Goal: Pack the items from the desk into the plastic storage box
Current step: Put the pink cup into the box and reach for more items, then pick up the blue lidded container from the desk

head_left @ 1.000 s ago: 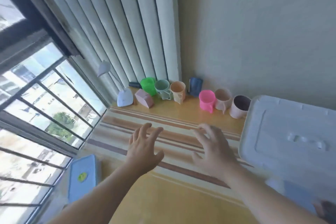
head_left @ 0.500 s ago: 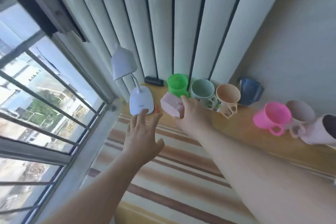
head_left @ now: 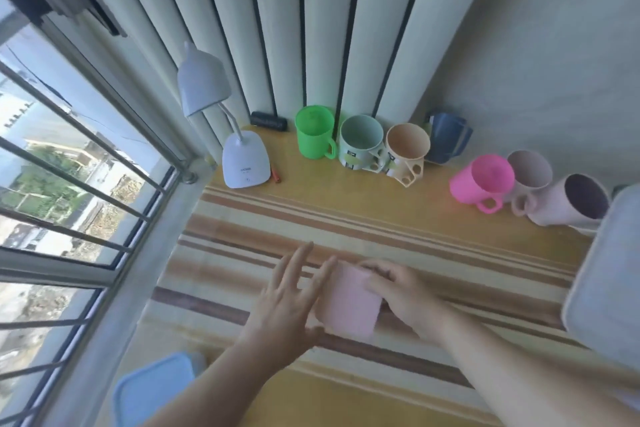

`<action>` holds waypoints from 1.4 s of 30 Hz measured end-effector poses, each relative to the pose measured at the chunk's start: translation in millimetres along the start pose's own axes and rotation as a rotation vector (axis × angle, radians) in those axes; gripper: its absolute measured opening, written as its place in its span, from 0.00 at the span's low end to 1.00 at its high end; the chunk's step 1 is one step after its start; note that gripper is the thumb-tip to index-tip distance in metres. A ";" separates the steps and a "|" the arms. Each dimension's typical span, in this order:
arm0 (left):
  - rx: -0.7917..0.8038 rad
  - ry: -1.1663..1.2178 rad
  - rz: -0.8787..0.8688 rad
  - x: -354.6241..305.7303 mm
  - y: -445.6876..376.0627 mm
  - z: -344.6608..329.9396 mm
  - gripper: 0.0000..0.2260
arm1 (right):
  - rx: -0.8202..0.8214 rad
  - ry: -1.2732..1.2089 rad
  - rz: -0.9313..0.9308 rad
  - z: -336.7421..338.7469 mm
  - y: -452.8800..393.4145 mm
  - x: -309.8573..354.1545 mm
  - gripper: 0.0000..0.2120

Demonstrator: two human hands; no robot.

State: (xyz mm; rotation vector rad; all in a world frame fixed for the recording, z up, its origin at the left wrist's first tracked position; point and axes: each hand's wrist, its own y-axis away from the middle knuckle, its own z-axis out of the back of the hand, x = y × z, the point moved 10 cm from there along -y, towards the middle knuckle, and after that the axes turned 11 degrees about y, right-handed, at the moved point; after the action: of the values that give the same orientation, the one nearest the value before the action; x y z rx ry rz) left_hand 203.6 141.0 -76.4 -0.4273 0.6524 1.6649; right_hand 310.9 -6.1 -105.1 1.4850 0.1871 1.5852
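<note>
Pink box [head_left: 349,303], pale and blurred, is over the near middle of the striped cloth [head_left: 398,236], between both hands. Whether it rests on the cloth or is lifted off it cannot be told. One right hand [head_left: 398,295] grasps its right side with curled fingers; one left hand [head_left: 287,298] lies against its left side with straight, spread fingers.

Seven cups stand along the far edge of the desk [head_left: 391,194]: a green cup [head_left: 313,132], a grey-green cup [head_left: 360,142], a beige cup [head_left: 407,152], a dark blue cup [head_left: 446,137] behind it by the wall, a bright pink cup [head_left: 481,182], a pale cup [head_left: 530,177] and a mauve cup [head_left: 571,204] tipped on its side, partly hidden by the storage box lid [head_left: 609,281], which the right edge cuts off.

One white desk lamp [head_left: 242,159] stands far left, with one small orange-red object [head_left: 276,174], perhaps a pen, just beside its base and one dark object [head_left: 268,121] behind it. One blue lid [head_left: 152,388] is cut off at the near left.
</note>
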 end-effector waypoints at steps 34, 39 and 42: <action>0.380 -0.271 -0.513 -572.3 73.0 -277.4 0.45 | -0.454 0.821 0.055 255.9 474.4 -312.5 0.49; 0.341 -0.350 -0.441 -554.8 81.6 -285.2 0.46 | -0.453 0.721 0.154 238.7 463.9 -311.0 0.48; 0.131 -0.296 -0.451 -559.0 70.0 -254.2 0.41 | -0.591 0.685 0.212 261.2 454.6 -288.5 0.42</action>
State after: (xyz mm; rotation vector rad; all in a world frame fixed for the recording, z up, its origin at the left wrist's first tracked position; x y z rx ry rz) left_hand 225.5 -456.6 80.1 -0.2063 0.4038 1.2158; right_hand 258.1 -579.8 56.7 0.4919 -0.0603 2.0484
